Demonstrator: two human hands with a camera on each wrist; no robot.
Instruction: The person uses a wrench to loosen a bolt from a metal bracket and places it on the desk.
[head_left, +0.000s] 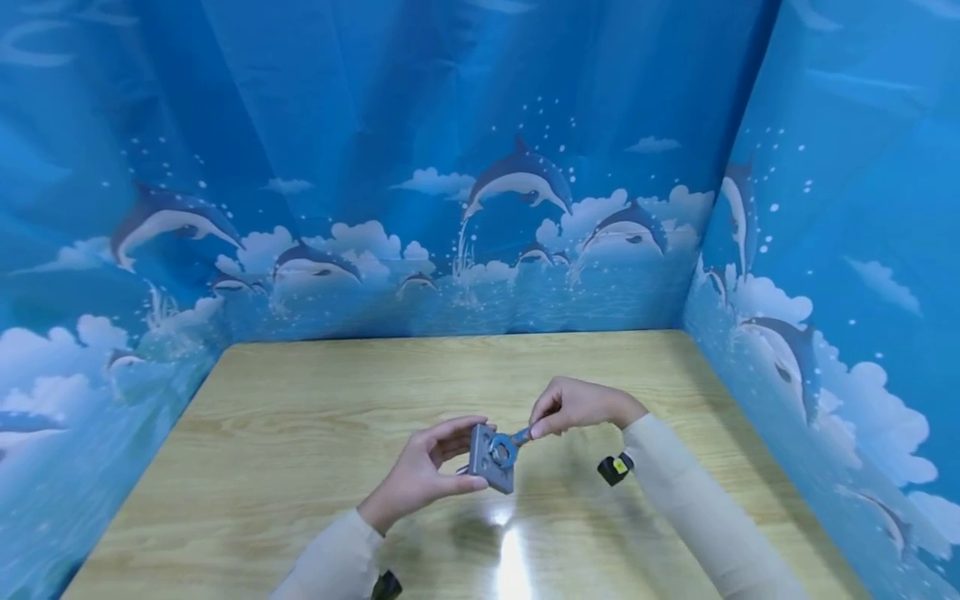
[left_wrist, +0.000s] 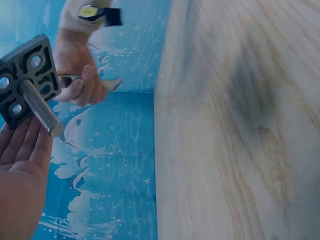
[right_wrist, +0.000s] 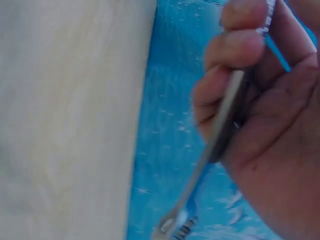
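Note:
My left hand (head_left: 420, 471) grips a square grey metal plate (head_left: 481, 457) by its edges above the table, thumb below and fingers at the top. In the left wrist view, a threaded bolt (left_wrist: 41, 108) sticks out from the back of the plate, which has several round holes. My right hand (head_left: 573, 406) holds a wrench (head_left: 522, 436) by its handle, fingers curled round it. The wrench's ring end lies against the front of the plate, around what looks like a nut or bolt head. The right wrist view shows the metal shaft (right_wrist: 197, 172) running out of the hand.
A light wood-grain table (head_left: 315, 408) lies beneath both hands. Blue curtains (head_left: 360, 142) with dolphins hang along the back and sides. A small black wrist device (head_left: 615, 469) hangs by the right sleeve, another (head_left: 387, 585) by the left.

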